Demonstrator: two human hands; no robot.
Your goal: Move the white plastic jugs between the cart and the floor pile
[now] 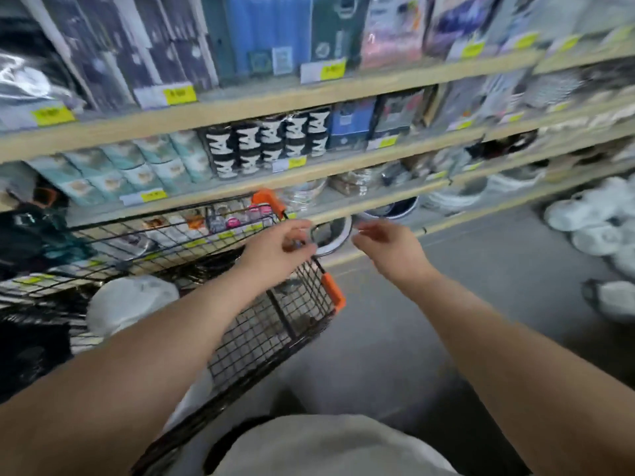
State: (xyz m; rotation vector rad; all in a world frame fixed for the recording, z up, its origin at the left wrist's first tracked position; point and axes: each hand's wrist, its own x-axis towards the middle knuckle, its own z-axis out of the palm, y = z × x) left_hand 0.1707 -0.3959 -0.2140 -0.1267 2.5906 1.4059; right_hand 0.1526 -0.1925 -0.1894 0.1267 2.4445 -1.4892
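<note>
My left hand [280,249] reaches forward over the front right corner of a black wire shopping cart [275,324] with orange corner guards. Its fingers are curled, with the tips at the left rim of a white bowl with a dark rim [335,235] on the lowest shelf. Motion blur hides whether they grip the rim. My right hand [386,247] hovers just right of the bowl, fingers relaxed and pointing left, holding nothing.
Wooden shelves [309,94] run across the view, with boxed goods, black-and-white cups [271,142], teal boxes [137,170] and yellow price tags. White bowls and plates [594,221] are stacked low at the right. A white bag [130,300] lies in the cart. Grey floor lies to the right.
</note>
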